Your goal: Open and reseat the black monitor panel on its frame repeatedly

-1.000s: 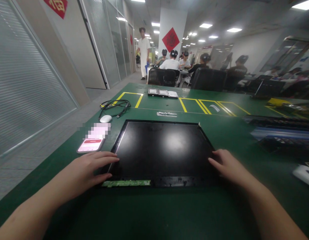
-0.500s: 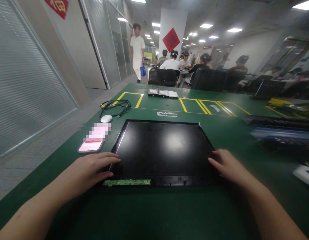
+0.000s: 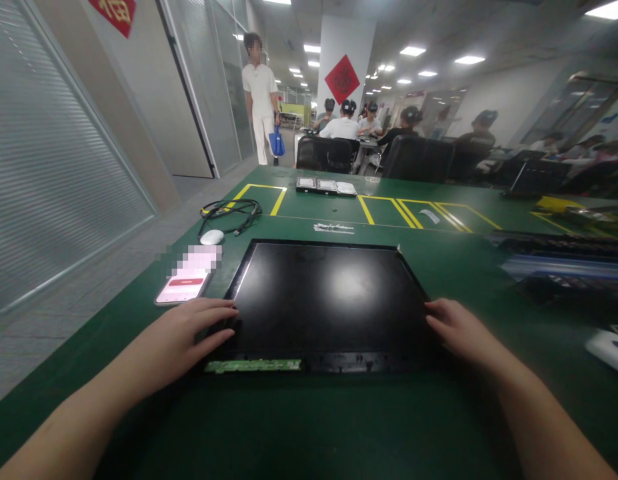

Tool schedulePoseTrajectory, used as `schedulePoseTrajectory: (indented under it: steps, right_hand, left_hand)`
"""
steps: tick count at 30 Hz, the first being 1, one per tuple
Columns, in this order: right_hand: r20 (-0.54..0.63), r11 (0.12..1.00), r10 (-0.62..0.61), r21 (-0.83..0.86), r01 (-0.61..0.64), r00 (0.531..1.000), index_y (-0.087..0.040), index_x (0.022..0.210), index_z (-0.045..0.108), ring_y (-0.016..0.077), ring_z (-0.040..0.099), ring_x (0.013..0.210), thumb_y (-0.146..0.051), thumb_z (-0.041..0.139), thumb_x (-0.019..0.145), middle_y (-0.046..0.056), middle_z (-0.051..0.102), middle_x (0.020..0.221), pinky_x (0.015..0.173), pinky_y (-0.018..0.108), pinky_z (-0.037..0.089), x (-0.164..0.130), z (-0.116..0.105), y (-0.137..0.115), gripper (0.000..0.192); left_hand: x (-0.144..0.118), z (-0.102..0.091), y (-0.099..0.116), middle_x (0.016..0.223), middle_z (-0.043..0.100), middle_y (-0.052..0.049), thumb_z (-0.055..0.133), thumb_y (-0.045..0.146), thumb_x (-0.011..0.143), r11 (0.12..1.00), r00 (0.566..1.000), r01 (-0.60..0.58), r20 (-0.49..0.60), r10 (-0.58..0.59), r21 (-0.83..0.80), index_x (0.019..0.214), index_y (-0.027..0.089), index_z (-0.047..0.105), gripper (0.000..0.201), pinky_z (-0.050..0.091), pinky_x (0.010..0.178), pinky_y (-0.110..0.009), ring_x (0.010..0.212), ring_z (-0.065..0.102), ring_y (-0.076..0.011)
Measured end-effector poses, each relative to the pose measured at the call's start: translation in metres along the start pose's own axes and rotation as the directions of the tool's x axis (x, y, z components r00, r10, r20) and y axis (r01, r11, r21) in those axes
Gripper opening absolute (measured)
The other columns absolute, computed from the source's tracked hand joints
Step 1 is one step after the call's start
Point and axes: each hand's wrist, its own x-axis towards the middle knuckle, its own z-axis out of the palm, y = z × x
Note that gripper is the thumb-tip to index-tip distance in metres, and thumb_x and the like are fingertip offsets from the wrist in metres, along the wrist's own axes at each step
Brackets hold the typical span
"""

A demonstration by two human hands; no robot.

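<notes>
- A glass wall (image 3: 53,173) backed by horizontal blinds fills the left side.
- Next to it stands a pale door (image 3: 149,87), with a red paper (image 3: 116,13) bearing a gold character at its top.
- Further back, clear glass panels (image 3: 223,73) line the aisle.
- The floor (image 3: 43,293) is grey.
- A white pillar (image 3: 347,37) carries a red diamond-shaped decoration (image 3: 343,80).
- Bright rectangular lights (image 3: 469,60) dot the grey ceiling (image 3: 439,23).
- Black chairs (image 3: 419,159) stand beyond the far edge of a green table (image 3: 333,427), which is marked with yellow lines (image 3: 266,186).
- The white wall (image 3: 513,100) at right looks blurred.
</notes>
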Motion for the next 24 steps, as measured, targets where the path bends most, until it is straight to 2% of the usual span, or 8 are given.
schedulePoseTrajectory:
  steps: [3, 5, 9, 12, 17, 22, 24]
  right_hand:
    - [0.029, 0.997, 0.047, 0.060, -0.049, 0.998, -0.020, 0.106, 0.070, 0.0245, 0.070, 0.098, -0.024, 0.052, 0.081, 0.012, 0.072, 0.107, 0.085, 0.036, 0.055, 0.004, 0.001, 0.006, 0.031]
    - [0.049, 0.994, 0.065, 0.086, -0.069, 0.997, -0.020, 0.108, 0.070, 0.0236, 0.071, 0.093, -0.024, 0.050, 0.081, 0.012, 0.072, 0.105, 0.081, 0.035, 0.056, 0.005, 0.002, 0.009, 0.033]
    - [0.037, 0.990, 0.059, 0.122, -0.063, 0.998, -0.021, 0.105, 0.071, 0.0230, 0.071, 0.089, -0.024, 0.051, 0.079, 0.010, 0.074, 0.101, 0.080, 0.034, 0.055, 0.007, 0.004, 0.013, 0.032]
    - [0.027, 0.985, 0.048, 0.165, -0.052, 0.998, -0.022, 0.102, 0.073, 0.0234, 0.070, 0.090, -0.024, 0.052, 0.077, 0.009, 0.074, 0.098, 0.081, 0.035, 0.055, 0.007, 0.004, 0.016, 0.032]
    - [0.023, 0.984, 0.046, 0.171, -0.050, 0.999, -0.021, 0.103, 0.073, 0.0247, 0.070, 0.088, -0.026, 0.053, 0.076, 0.010, 0.074, 0.097, 0.079, 0.037, 0.055, 0.008, 0.005, 0.017, 0.034]
    - [0.006, 0.984, 0.063, 0.166, -0.063, 0.998, -0.021, 0.102, 0.073, 0.0227, 0.070, 0.084, -0.025, 0.052, 0.076, 0.009, 0.074, 0.095, 0.077, 0.036, 0.055, 0.007, 0.006, 0.015, 0.034]
    - [0.002, 0.982, 0.052, 0.183, -0.052, 0.999, -0.021, 0.102, 0.073, 0.0221, 0.070, 0.082, -0.026, 0.052, 0.077, 0.008, 0.074, 0.093, 0.075, 0.035, 0.055, 0.005, 0.006, 0.013, 0.033]
  left_hand:
    - [0.001, 0.004, -0.003, 0.136, 0.066, -0.013, 0.053, 0.061, 0.086, 0.998, 0.995, 0.056, -0.087, -0.053, 0.028, 0.124, 0.026, 0.072, 0.054, 0.047, 0.103, -0.055, 0.121, 0.061, -0.0383]
    - [0.002, 0.007, -0.006, 0.138, 0.064, -0.017, 0.050, 0.060, 0.086, 0.994, 0.989, 0.095, -0.115, -0.089, 0.047, 0.129, 0.020, 0.068, 0.061, 0.044, 0.105, -0.057, 0.124, 0.059, -0.0402]
    - [0.003, 0.010, -0.006, 0.136, 0.065, -0.021, 0.043, 0.052, 0.089, 0.983, 0.984, 0.175, -0.035, -0.173, 0.062, 0.137, 0.009, 0.060, 0.067, 0.045, 0.104, -0.057, 0.123, 0.061, -0.0408]
    - [0.004, 0.008, 0.000, 0.135, 0.067, -0.019, 0.042, 0.048, 0.089, 0.976, 0.979, 0.205, -0.008, -0.205, 0.076, 0.141, 0.011, 0.057, 0.065, 0.048, 0.101, -0.055, 0.119, 0.064, -0.0395]
    - [0.006, 0.007, 0.008, 0.134, 0.068, -0.016, 0.043, 0.040, 0.086, 0.968, 0.969, 0.248, -0.021, -0.247, 0.034, 0.141, 0.013, 0.058, 0.063, 0.052, 0.097, -0.052, 0.117, 0.066, -0.0381]
    - [0.006, 0.010, 0.012, 0.125, 0.075, -0.010, 0.048, 0.038, 0.082, 0.931, 0.930, 0.351, -0.079, -0.360, -0.105, 0.133, 0.025, 0.065, 0.055, 0.059, 0.080, -0.045, 0.093, 0.075, -0.0337]
    - [0.006, 0.009, 0.014, 0.122, 0.076, -0.009, 0.054, 0.038, 0.078, 0.903, 0.910, 0.369, -0.113, -0.400, -0.220, 0.127, 0.027, 0.069, 0.052, 0.059, 0.076, -0.044, 0.087, 0.075, -0.0335]
